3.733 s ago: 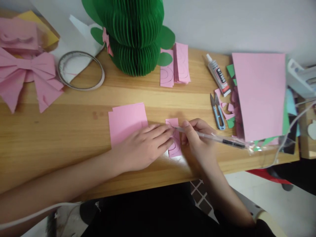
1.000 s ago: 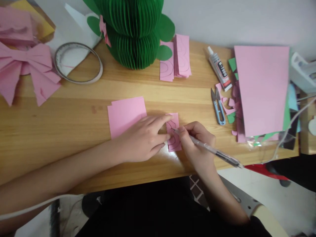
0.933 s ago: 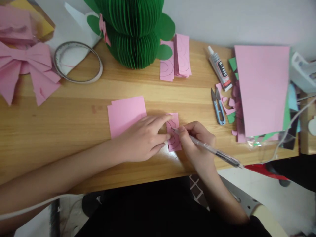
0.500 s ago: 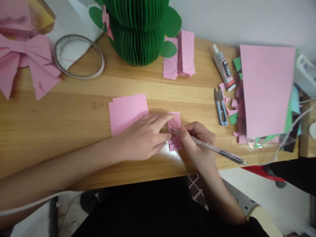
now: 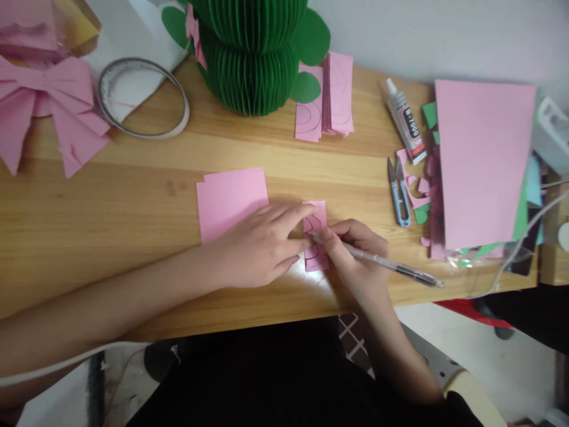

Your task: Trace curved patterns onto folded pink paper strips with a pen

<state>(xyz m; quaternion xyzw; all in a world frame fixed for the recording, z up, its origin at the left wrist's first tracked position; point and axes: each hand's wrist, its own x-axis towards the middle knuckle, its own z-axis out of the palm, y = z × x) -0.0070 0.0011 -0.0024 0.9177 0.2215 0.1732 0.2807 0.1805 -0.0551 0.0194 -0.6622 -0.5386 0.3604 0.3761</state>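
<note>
The right hand (image 5: 355, 252) was closed around a pen (image 5: 386, 265), its tip touching a small pink paper strip (image 5: 316, 237) that lay on the wooden table (image 5: 111, 201) directly under the fingers. The left hand (image 5: 260, 246) lay flat with fingers spread, holding nothing, its fingertips pressing the strip's edge just beside the pen tip. Curved lines already showed on the strip, so the drawing of an outline looked to be under way; the next stroke would likely call for steady pressure from the flat hand so the strip did not slide. Beneath the left palm lay two larger pink sheets (image 5: 229, 198), slightly offset. Beyond the pen were one pile of marked strips (image 5: 331, 98) and one green paper cactus (image 5: 253, 53); outward from the pen's back end lay one pair of snips (image 5: 399, 193), one glue tube (image 5: 403, 121) and one big pink sheet (image 5: 484, 160).
</note>
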